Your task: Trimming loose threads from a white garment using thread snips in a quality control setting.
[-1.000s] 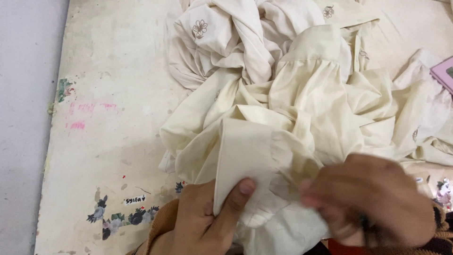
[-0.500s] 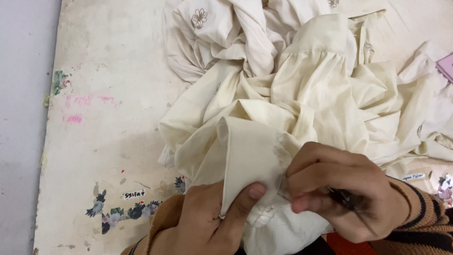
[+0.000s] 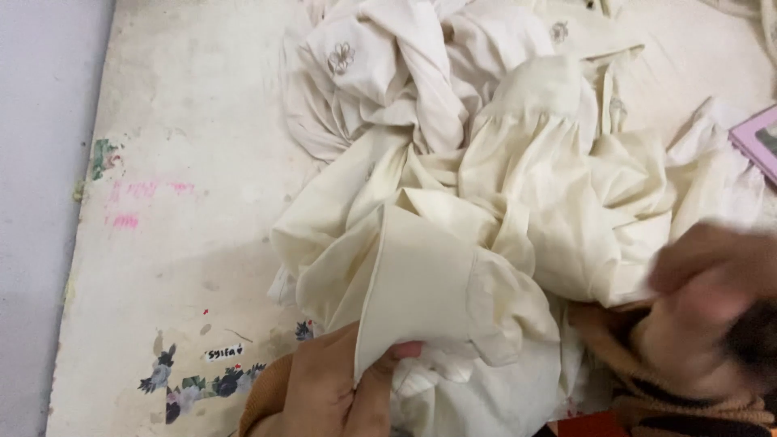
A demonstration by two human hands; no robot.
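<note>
Left hand [image 3: 324, 388], at the near edge of the work surface [image 3: 186, 146]: thumb and fingers pinching the flat cuff-like band [image 3: 417, 279] of a cream garment [image 3: 518, 202], thumb tip pressed onto the band's lower corner. Right hand [image 3: 704, 307], toward the near right corner: blurred by motion, now drawn away to the right and off the band where half a second ago it bent over the fold beside the left thumb with a thin dark tool between the fingers; tool no longer discernible, and whether the fingers are clenched or loose cannot be told. Judged from this, one pass at the band's edge over and the fabric left to the left hand alone. Garment: soft, matt, woven cotton-like cloth, heaped in deep crumpled folds across the middle of the surface, gathered pleats above the band, the band itself smooth and crisply creased. Behind it, a paler cloth [image 3: 364, 73] with embroidered flower motifs, twisted and bunched. Pink-edged flat object [image 3: 757, 137] at the right edge. Surface: off-white, stained, with pink marks and small floral stickers near the left side.
</note>
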